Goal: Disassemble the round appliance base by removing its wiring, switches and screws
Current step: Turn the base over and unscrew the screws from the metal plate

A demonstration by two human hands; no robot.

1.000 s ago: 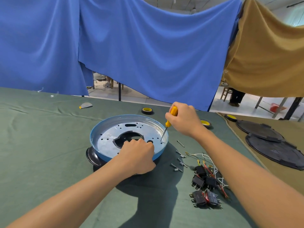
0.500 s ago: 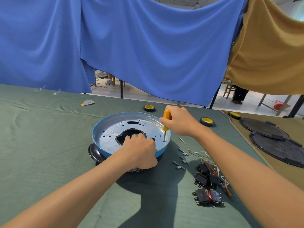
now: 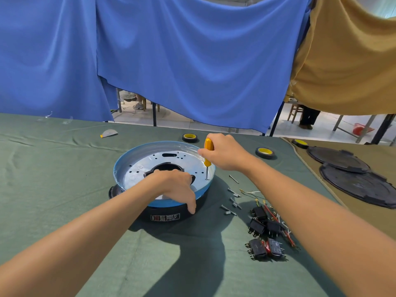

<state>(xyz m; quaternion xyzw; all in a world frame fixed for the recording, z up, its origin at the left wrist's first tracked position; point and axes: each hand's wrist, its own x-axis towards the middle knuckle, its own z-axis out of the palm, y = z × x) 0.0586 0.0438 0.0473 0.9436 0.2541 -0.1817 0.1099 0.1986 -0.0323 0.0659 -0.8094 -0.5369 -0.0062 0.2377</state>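
The round appliance base (image 3: pixel 137 155) lies on the green cloth, a blue-rimmed metal pan over a black body. My left hand (image 3: pixel 175 187) grips its near rim, fingers curled inside and thumb down the outer wall. My right hand (image 3: pixel 225 154) holds a yellow-handled screwdriver (image 3: pixel 208 146) upright, its tip on the plate near the right rim. Several loose screws (image 3: pixel 232 205) lie right of the base. Removed black switches (image 3: pixel 262 228) with red and white wires (image 3: pixel 276 219) lie further right and nearer me.
Two tape rolls (image 3: pixel 189 137) (image 3: pixel 265 152) sit behind the base, a third (image 3: pixel 300 143) at the brown cloth's edge. Two black round covers (image 3: pixel 353 179) lie at the right. A small grey scrap (image 3: pixel 108 133) sits far left. Blue and brown curtains hang behind.
The screwdriver went from tilted to upright, its tip settling on the plate near the right rim. My left hand stayed on the near rim. The view shifted slightly.
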